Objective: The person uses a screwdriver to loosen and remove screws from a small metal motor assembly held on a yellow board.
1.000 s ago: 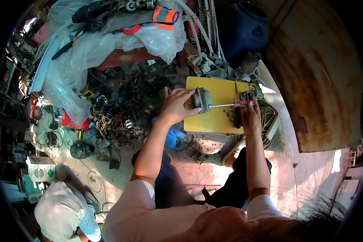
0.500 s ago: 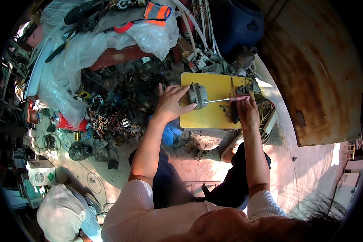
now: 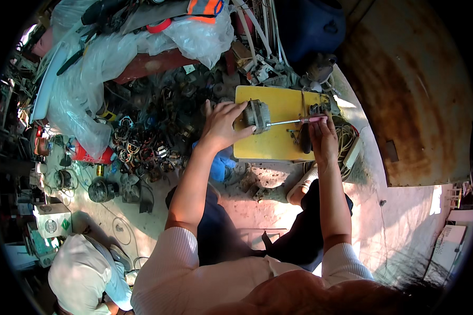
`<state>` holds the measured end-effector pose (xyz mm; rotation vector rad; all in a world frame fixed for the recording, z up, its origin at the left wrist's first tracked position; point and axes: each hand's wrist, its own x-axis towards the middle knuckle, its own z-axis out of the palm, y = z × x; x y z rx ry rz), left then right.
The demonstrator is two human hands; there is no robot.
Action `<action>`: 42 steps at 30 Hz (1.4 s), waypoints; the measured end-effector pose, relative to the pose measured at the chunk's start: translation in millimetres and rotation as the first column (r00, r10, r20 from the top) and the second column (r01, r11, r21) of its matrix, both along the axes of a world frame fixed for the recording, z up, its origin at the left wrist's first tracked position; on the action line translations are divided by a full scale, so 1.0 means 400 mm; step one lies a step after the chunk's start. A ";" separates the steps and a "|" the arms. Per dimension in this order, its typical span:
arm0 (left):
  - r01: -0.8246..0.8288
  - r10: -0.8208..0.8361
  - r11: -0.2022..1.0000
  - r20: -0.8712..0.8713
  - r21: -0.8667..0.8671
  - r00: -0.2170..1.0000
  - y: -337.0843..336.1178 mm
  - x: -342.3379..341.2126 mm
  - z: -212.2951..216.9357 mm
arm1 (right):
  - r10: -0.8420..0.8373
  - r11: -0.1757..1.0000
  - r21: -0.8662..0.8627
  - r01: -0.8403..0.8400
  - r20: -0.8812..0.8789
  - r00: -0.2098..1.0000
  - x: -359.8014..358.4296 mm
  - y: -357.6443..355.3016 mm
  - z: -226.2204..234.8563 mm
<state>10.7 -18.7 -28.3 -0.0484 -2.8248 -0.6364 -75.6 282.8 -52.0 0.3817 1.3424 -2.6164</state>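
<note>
A small grey electric motor [image 3: 257,116] with a laminated metal band sits on a yellow-topped stand [image 3: 268,149]. My left hand [image 3: 223,125] grips it from the left, thumb on the near side and fingers on the far side. My right hand [image 3: 325,139] is closed round the pink handle of a screwdriver [image 3: 286,122]. The shaft lies nearly level, its tip against the motor's right face. Beside my right fingers lies a dark-handled tool [image 3: 305,143], partly hidden, with some small screws or metal bits [image 3: 293,135] to its left.
A heap of wires and motor parts [image 3: 142,149] spreads left of the stand. Coiled cable [image 3: 347,144] lies at its right. Behind are clear plastic sheeting [image 3: 94,84] and a blue barrel [image 3: 312,31]. A rusty metal sheet [image 3: 410,105] stands right. Another person [image 3: 81,273] crouches lower left.
The stand, motor and hands appear slightly higher in the picture, as the view has shifted. The right hand's fingers have shifted a little on the screwdriver handle; the left hand keeps its hold.
</note>
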 end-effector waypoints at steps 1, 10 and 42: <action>-0.006 0.006 1.000 0.002 -0.005 1.000 -0.002 0.003 0.000 | -0.004 0.999 0.041 0.003 0.017 1.000 0.004 -0.006 0.008; 0.001 -0.001 1.000 0.014 0.004 1.000 0.003 -0.004 0.008 | -0.003 0.998 -0.065 -0.004 -0.099 0.995 -0.021 0.015 -0.040; 0.009 -0.008 1.000 0.024 -0.030 1.000 0.007 0.012 -0.004 | 0.006 0.999 0.046 -0.005 -0.015 1.000 -0.019 0.017 -0.031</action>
